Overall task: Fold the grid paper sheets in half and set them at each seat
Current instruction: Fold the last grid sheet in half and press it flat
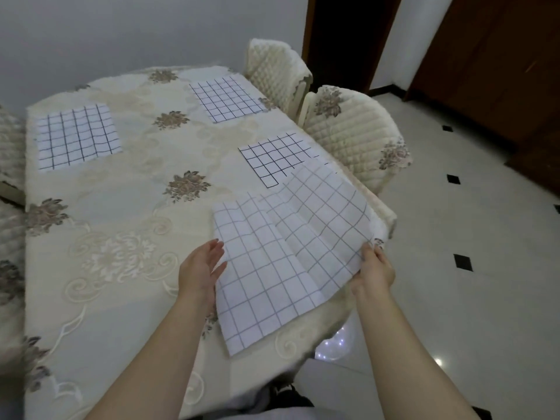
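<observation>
Sheet (288, 253) is held up over the counter's (121, 192) near-right corner. Right hand (375, 268) pinches its right edge; left hand (201, 268), fingers straight, touches the left edge. Other sheets (77, 136) lie flat farther up.

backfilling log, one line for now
left hand: open, touching white grid paper sheet | right hand: pinching its edge | three more sheets laid out

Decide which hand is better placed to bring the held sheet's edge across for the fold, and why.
Right, probably. The right hand grips the grid sheet by its raised right edge, ready to swing it over; the left hand, fingers straight, sits at the left edge, better for steadying.
</observation>
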